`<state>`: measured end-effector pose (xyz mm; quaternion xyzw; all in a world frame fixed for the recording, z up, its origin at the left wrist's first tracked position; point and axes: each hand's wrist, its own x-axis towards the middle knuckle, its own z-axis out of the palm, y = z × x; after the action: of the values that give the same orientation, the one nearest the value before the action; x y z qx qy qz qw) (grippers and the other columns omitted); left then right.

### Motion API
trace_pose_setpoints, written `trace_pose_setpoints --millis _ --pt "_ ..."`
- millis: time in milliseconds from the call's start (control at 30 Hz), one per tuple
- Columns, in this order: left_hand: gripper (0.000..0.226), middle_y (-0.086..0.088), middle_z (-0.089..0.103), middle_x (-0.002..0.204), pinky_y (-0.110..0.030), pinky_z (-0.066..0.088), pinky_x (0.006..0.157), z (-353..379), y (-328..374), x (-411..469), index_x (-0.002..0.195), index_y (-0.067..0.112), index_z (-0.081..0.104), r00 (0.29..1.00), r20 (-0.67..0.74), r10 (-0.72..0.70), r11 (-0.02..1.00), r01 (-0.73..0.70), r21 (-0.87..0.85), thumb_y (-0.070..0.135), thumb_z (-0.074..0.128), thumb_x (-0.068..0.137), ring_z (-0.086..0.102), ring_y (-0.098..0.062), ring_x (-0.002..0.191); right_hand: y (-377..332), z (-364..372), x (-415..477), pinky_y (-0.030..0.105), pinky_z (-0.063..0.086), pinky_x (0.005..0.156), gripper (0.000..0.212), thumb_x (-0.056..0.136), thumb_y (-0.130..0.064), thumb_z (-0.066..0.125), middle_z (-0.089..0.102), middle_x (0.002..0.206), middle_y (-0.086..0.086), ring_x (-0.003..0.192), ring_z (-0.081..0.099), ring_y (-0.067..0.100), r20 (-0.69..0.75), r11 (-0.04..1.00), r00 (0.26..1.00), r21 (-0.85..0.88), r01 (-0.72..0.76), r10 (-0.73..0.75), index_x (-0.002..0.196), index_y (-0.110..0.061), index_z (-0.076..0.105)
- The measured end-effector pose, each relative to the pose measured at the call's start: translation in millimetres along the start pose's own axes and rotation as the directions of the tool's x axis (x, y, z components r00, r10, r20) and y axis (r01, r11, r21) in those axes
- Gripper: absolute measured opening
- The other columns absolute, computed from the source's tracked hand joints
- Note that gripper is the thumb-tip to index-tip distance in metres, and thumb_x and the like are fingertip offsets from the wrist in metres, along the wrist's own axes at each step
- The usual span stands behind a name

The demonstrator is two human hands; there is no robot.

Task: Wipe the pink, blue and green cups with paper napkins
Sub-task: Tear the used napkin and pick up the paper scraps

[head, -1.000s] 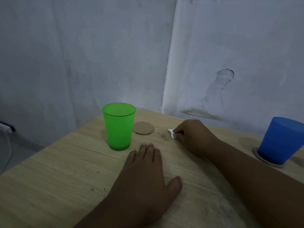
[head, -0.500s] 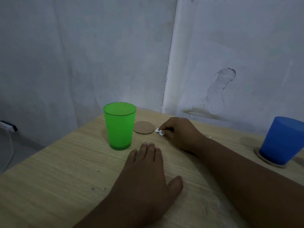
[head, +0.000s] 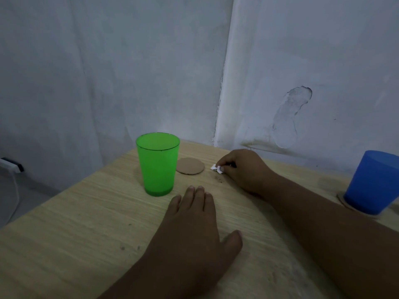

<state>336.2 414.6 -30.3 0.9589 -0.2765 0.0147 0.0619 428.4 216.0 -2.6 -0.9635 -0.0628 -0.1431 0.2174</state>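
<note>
A clear green cup (head: 157, 164) stands upright on the wooden table (head: 75, 223), left of centre. At the right edge a blue cup (head: 372, 182) sits upside down on a cardboard coaster. My right hand (head: 241, 169) rests on the table behind and right of the green cup, its fingers pinched on a small crumpled white paper napkin (head: 216, 168). Nearer to me, my left hand (head: 194, 229) lies flat on the table, palm down, fingers apart, holding nothing. No pink cup is in view.
A round cardboard coaster (head: 190, 168) lies between the green cup and the napkin. Dark crumbs (head: 219, 180) speckle the wood near my right hand. Grey walls meet in a corner behind the table. A white plug and cable (head: 10, 166) hang at the far left.
My right hand slid left across the table with the napkin, toward the bare coaster, then drew back slightly. The left hand and both cups stayed still.
</note>
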Motion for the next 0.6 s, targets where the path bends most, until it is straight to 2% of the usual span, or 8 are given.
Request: trace_pose_setpoints --millis 133,233,333,433,500,600 --pt "0.099 -0.002 -0.009 0.168 -0.039 -0.005 0.123 -1.7 0.9 -0.1 0.159 0.015 -0.001 1.000 0.001 -0.004 1.000 0.004 -0.013 0.074 0.016 0.081 -0.014 -0.014 0.152 2.1 4.1 -5.7 0.003 0.037 0.072 0.019 0.090 -0.014 0.066 0.073 0.103 -0.007 0.087 0.059 0.001 0.005 0.994 0.994 -0.019 0.109 -0.109 0.102 -0.023 0.078" --pt "0.097 -0.003 -0.008 0.168 -0.040 -0.003 0.123 -1.0 0.1 0.3 0.159 0.014 -0.001 1.000 -0.003 0.002 1.000 -0.002 -0.008 0.074 0.014 0.084 -0.013 -0.015 0.152 5.5 -7.8 -10.9 0.006 0.042 0.076 0.018 0.090 -0.018 0.067 0.070 0.100 -0.017 0.090 0.061 -0.003 0.104 0.986 0.980 -0.001 0.168 -0.167 0.102 -0.027 0.078" --pt "0.103 -0.003 -0.007 0.168 -0.040 -0.004 0.123 -2.0 0.7 -0.7 0.159 0.014 0.000 1.000 -0.006 -0.001 1.000 0.001 -0.002 0.074 0.005 0.076 -0.012 -0.015 0.152 10.5 -25.3 -9.6 0.011 0.043 0.075 0.016 0.090 -0.025 0.068 0.070 0.098 -0.021 0.091 0.062 -0.004 0.183 0.994 0.977 0.006 0.113 -0.112 0.099 -0.032 0.078" --pt "0.110 -0.004 -0.006 0.168 -0.039 -0.003 0.123 -1.4 1.3 -0.4 0.159 0.014 0.001 1.000 -0.013 0.008 1.000 -0.008 -0.012 0.075 -0.003 0.067 -0.011 -0.016 0.152 17.5 -26.9 -3.9 0.018 0.045 0.077 0.016 0.089 -0.024 0.068 0.072 0.098 -0.017 0.086 0.060 -0.002 0.053 1.000 0.999 -0.014 0.001 -0.001 0.099 -0.033 0.078" --pt "0.109 -0.003 -0.005 0.168 -0.039 -0.003 0.123 -0.4 0.5 0.1 0.158 0.014 0.001 1.000 -0.022 0.005 1.000 -0.005 -0.009 0.075 -0.002 0.068 -0.010 -0.016 0.152 16.4 -17.9 -1.8 0.010 0.042 0.075 0.018 0.089 -0.020 0.067 0.074 0.101 -0.012 0.079 0.056 -0.009 0.003 0.998 1.000 -0.053 -0.022 0.022 0.099 -0.029 0.079" --pt "0.096 -0.002 -0.007 0.168 -0.039 -0.003 0.123 -0.6 0.3 -0.2 0.158 0.015 0.000 1.000 -0.018 -0.003 1.000 0.002 -0.012 0.075 0.017 0.086 -0.012 -0.015 0.152 9.5 -4.5 -1.4 -0.006 0.033 0.064 0.019 0.090 -0.009 0.064 0.076 0.105 -0.005 0.066 0.050 -0.026 -0.043 1.000 0.999 -0.001 -0.022 0.021 0.099 -0.016 0.079"
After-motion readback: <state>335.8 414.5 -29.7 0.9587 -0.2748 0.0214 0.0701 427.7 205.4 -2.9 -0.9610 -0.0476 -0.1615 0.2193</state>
